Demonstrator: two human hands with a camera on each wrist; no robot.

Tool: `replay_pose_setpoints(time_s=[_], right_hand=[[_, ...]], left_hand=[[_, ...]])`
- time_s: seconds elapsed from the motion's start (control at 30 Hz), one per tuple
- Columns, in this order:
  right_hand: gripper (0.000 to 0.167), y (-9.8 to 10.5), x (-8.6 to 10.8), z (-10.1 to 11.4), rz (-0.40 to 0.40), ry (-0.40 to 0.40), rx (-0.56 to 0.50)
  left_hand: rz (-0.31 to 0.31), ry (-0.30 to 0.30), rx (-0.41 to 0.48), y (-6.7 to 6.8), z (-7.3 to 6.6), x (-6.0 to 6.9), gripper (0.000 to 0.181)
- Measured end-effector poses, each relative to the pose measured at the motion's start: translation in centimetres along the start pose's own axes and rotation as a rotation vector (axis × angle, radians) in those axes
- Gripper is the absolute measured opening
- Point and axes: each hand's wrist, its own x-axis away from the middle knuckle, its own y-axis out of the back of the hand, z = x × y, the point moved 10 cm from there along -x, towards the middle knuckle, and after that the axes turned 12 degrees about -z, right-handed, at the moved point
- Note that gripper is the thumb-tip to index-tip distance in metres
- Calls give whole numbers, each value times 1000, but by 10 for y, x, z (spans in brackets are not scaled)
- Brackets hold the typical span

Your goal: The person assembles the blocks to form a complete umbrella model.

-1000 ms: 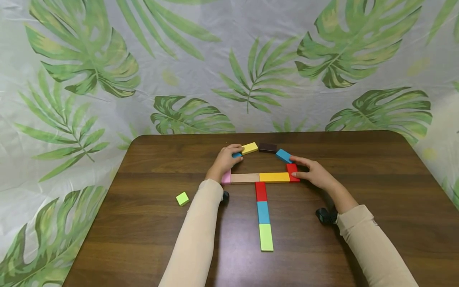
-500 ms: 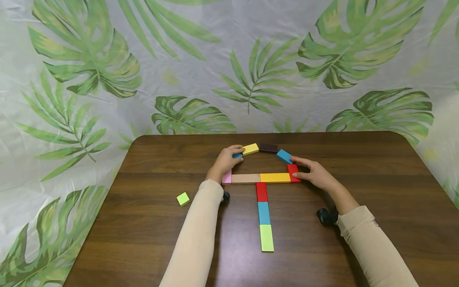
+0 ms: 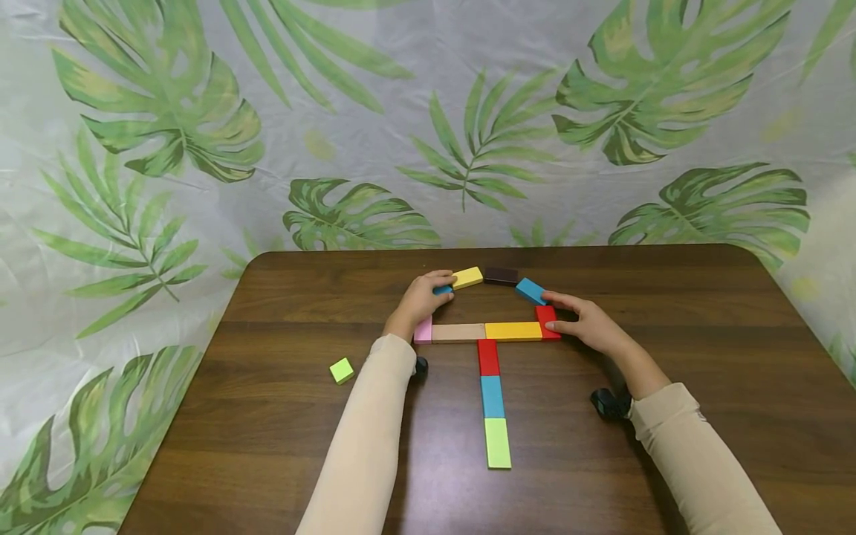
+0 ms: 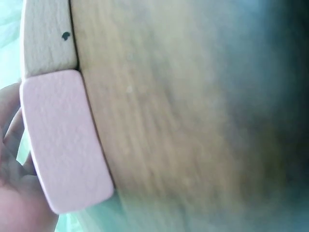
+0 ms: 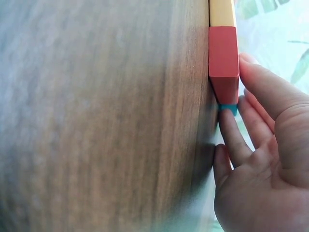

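Note:
Wooden blocks lie in a ring with a stem on the table. At the ring's left, my left hand (image 3: 420,297) has thumb and fingers on either side of a blue block (image 3: 443,290), mostly hidden; a pink block (image 4: 67,140) sits beside that hand. My right hand (image 3: 591,327) is at the ring's right side. Its thumb touches a red block (image 5: 223,53), and its fingers reach the right blue block (image 3: 530,290). A yellow block (image 3: 467,278) and a dark brown block (image 3: 501,276) form the top. Beige (image 3: 458,333) and orange-yellow blocks (image 3: 512,331) make the lower side.
Below the ring runs a stem of a red block (image 3: 488,358), a blue block (image 3: 492,397) and a lime green block (image 3: 498,443). One small lime block (image 3: 342,371) lies apart at left on the wooden table (image 3: 267,446). A leaf-print cloth (image 3: 468,148) hangs behind.

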Motion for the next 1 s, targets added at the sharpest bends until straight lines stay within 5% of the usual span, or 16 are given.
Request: replay_pose_setpoints(time_s=[0.3,1.0], right_hand=[[61,0,0,1,-4,0,-17],[60,1,-1,1,-13,7,4]], left_hand=[[40,-27,-152,-5,-4,1,43],[5,-26,-37,0,-6,2,44]])
